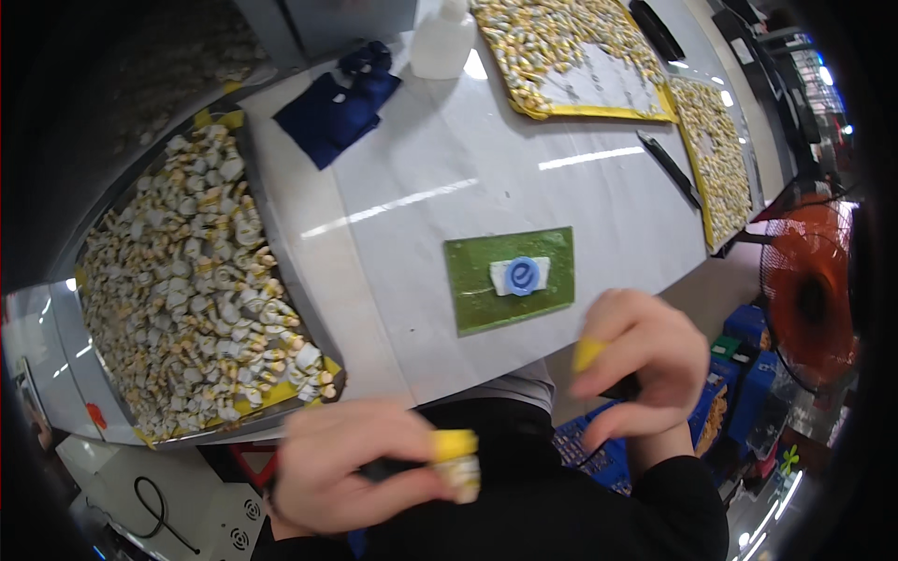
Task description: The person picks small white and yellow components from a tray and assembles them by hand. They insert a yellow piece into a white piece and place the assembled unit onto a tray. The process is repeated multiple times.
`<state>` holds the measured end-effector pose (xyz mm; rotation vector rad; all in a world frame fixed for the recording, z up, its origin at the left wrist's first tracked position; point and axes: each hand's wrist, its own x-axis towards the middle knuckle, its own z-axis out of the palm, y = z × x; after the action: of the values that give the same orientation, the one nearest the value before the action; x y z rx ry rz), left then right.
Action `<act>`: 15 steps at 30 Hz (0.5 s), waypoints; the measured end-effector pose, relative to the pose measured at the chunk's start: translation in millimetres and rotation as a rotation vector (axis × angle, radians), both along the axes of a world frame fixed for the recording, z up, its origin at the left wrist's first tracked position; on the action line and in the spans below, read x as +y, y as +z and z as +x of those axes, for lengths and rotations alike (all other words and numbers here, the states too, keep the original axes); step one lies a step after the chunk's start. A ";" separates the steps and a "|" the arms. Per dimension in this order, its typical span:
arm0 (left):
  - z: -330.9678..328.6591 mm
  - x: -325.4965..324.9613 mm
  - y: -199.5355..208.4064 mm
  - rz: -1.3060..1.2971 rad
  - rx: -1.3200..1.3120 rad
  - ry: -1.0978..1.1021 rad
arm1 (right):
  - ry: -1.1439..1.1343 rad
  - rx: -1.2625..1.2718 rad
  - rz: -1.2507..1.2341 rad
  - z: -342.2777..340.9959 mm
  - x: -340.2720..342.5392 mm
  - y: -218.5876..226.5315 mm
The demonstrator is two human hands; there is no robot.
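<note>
My left hand [360, 467] is closed in a pinch near the table's front edge, below the big left tray. Between its thumb and a yellow-covered fingertip is a small white-and-yellow piece [464, 477], blurred by motion. My right hand [650, 360] hovers past the table edge on the right, its thumb apart from its bent fingers and nothing visible between them. One of its fingertips also has a yellow cover. On the table in front of me lies a green mat [468, 304] bearing a white pad [501, 279] with a round blue piece [524, 275] on top.
At the left, a tray [265, 397] is heaped with small white-and-yellow pieces. Yellow-edged trays [599, 113] of similar pieces stand far right. A dark blue cloth [332, 112], white bottle [443, 42] and black knife-like tool [670, 168] lie around. An orange fan [809, 280] and blue crates [748, 374] are at right.
</note>
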<state>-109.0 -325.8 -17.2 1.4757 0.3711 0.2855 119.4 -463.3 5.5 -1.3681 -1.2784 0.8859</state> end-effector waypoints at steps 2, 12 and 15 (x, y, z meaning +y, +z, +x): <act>-29.5 12.9 28.4 0.568 0.134 0.308 | -0.102 -0.011 -0.007 5.9 -7.0 -2.9; -24.3 156.4 55.5 1.255 0.690 0.471 | -0.237 -0.232 0.037 7.5 -5.7 -2.8; -6.3 219.7 33.5 1.375 0.773 0.400 | -0.200 -0.261 0.052 3.5 -2.8 10.2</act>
<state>-115.4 -106.1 16.4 2.8609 1.2616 0.2805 122.9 -466.1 15.7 -1.5767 -1.3212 0.5463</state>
